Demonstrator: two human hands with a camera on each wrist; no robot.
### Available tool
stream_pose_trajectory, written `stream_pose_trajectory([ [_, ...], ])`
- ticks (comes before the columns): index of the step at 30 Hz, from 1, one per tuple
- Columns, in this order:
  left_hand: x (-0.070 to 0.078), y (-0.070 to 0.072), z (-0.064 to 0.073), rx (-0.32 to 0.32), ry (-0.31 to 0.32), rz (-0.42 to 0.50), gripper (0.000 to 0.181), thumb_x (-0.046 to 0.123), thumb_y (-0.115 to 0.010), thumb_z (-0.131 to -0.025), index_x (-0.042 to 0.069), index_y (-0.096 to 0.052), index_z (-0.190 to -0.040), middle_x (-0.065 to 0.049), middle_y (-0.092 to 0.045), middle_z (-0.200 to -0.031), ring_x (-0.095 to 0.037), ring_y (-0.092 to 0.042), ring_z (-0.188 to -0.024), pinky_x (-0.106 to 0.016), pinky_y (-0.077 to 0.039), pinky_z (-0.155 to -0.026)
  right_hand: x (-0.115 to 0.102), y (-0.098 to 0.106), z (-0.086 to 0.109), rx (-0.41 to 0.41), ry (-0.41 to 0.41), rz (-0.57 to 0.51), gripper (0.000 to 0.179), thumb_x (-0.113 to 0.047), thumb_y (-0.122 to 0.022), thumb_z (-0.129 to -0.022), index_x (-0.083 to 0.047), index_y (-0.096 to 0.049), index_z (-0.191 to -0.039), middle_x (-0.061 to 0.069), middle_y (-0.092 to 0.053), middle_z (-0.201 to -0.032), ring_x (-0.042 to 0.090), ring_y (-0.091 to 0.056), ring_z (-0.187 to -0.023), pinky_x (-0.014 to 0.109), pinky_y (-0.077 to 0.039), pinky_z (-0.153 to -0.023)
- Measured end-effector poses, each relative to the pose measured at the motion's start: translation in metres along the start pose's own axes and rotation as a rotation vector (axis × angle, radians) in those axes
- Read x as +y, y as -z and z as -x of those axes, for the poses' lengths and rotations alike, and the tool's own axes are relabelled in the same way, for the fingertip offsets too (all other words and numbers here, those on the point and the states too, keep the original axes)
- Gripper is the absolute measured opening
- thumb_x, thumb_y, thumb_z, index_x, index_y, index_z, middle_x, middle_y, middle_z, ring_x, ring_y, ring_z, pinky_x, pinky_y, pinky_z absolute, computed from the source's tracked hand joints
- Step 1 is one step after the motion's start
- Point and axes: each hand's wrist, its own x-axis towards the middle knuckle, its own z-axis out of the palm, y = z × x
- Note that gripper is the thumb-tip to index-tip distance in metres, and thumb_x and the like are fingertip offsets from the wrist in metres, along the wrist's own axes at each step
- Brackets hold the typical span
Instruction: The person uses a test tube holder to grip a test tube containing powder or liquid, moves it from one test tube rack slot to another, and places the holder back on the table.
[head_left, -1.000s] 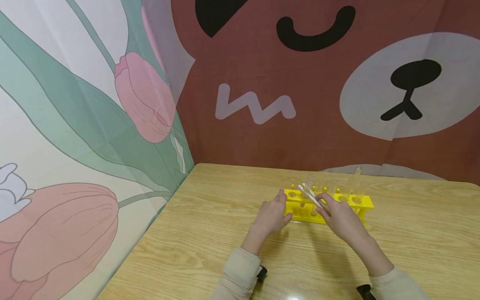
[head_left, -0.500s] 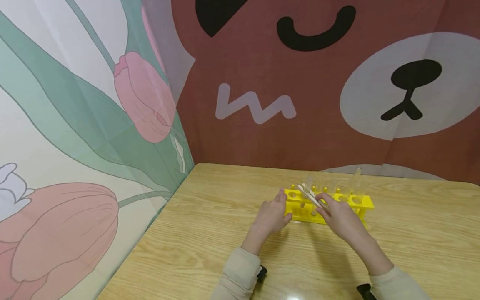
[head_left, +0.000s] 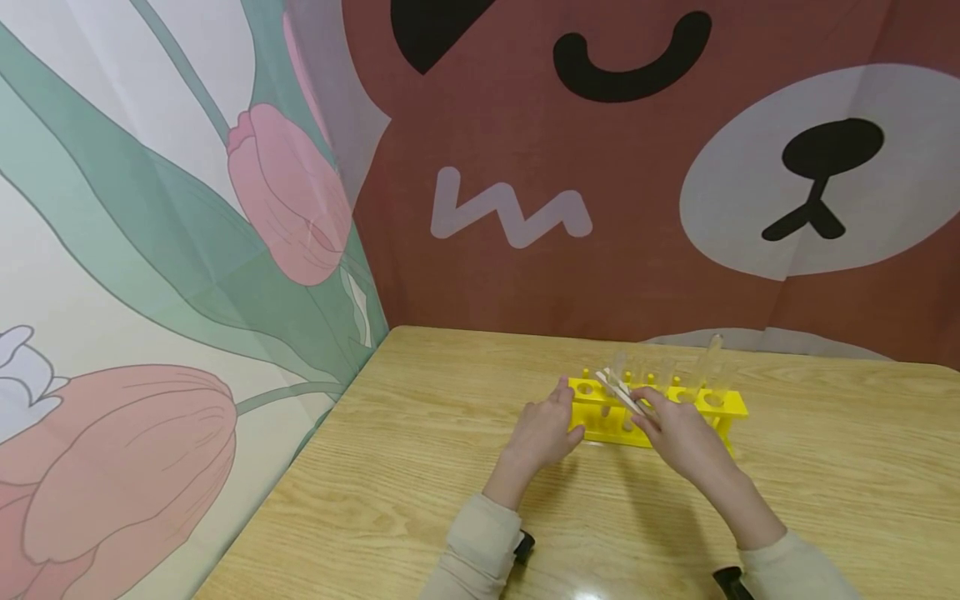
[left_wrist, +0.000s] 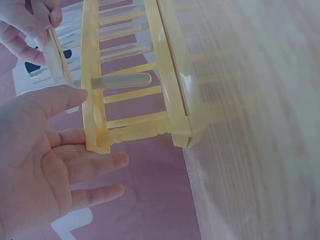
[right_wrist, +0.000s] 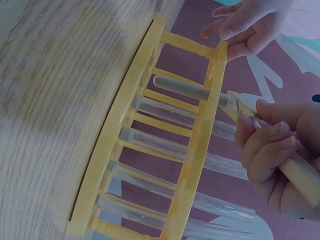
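Yellow rack (head_left: 731,407) upright on the wood-grain counter (head_left: 375,467) in the head view, near the far edge, with clear tubes (head_left: 707,362) standing in its row of holes, one reaching higher than the rest. Left hand (head_left: 543,429) at the rack's left end; right hand (head_left: 686,437) in front of the middle, pinching a wooden clip (head_left: 621,392) slanted away and leftward across the rack's top. Brown bear cloth (head_left: 637,167) behind, flowered cloth (head_left: 150,250) to the left, beige sleeves (head_left: 480,542) at both wrists.

From the left wrist: left hand spread wide, fingers mostly straight, touching the rack's end. Greyish tube (left_wrist: 125,81) through a hole near that end, rounded bottom toward the counter.

From the right wrist: clip between thumb and curled fingers of the right hand, tips at the neck of the greyish tube; hard to tell, in such dim light, whether gripping it. Other tubes farther along the rack, well apart from the left hand.
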Motion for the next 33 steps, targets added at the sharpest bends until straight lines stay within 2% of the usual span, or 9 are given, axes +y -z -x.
stream_pose_trajectory([
  [33, 0.0000, 0.0001, -0.0005, -0.011, 0.008, -0.002, 0.061, 0.036, -0.055, -0.087, 0.000, -0.036, -0.133, -0.013, -0.034, -0.139, -0.017, -0.049, -0.112, -0.036, -0.044, -0.082, -0.0013, 0.0021, -0.0016, -0.038, -0.014, 0.000, 0.027, -0.008, -0.058, -0.086, 0.001, -0.052, -0.111, -0.003, -0.044, -0.052, 0.010, -0.031, -0.037, 0.022, -0.029, -0.036],
])
